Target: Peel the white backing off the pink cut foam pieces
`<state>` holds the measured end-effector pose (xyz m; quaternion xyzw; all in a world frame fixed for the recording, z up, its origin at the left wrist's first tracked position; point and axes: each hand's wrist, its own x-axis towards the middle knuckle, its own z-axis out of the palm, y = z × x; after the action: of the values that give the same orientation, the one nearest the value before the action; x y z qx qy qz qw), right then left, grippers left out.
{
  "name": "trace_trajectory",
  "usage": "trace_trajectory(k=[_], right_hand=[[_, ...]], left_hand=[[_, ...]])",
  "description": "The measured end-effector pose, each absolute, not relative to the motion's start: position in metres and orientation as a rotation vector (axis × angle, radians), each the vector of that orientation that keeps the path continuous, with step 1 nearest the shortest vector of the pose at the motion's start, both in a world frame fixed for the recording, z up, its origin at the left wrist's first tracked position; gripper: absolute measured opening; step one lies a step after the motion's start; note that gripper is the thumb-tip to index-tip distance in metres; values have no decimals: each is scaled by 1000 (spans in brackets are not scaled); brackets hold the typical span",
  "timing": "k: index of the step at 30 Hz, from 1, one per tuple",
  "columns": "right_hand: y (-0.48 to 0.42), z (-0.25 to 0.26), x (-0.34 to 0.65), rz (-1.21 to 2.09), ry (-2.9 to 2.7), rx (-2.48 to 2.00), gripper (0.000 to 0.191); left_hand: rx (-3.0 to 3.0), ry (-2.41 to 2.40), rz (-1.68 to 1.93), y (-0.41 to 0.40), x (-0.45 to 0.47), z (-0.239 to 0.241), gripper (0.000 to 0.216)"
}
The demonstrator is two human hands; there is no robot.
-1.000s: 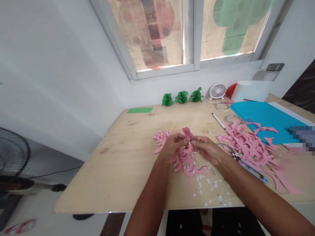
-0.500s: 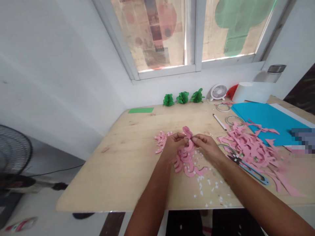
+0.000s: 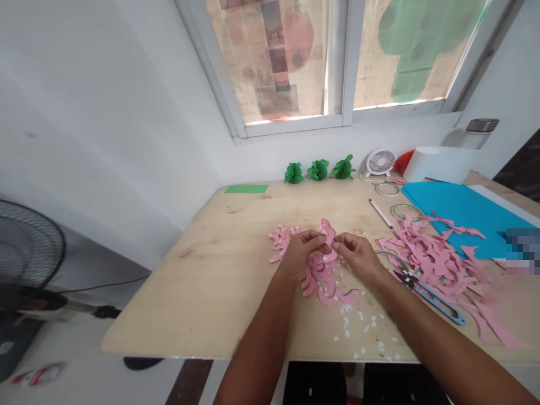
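- Pink paper piece (image 3: 327, 232): pinched between both hands just above wooden table (image 3: 219, 270).
- Left hand (image 3: 300, 250): fingertips closed on its left edge.
- Right hand (image 3: 358, 254): fingertips closed on its right edge.
- Pink cutouts (image 3: 320, 278) beneath; scissors (image 3: 430, 292) to the right.

pink paper curls (image 3: 323, 275), blue sheet (image 3: 459, 211), seemingly green paper tufts (image 3: 318, 169).

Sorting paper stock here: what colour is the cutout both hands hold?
Pink, best seen in the head view: the paper cutout is pinched between left hand and right hand.
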<state>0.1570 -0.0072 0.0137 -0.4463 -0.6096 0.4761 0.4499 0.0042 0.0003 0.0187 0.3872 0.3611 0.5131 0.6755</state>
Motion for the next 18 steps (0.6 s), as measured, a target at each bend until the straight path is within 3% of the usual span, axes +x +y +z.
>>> trace_trajectory(k=[18], right_hand=[[-4, 7, 157, 1393, -1345, -945, 26]], left_hand=[[915, 772, 1190, -1, 4, 23, 24]])
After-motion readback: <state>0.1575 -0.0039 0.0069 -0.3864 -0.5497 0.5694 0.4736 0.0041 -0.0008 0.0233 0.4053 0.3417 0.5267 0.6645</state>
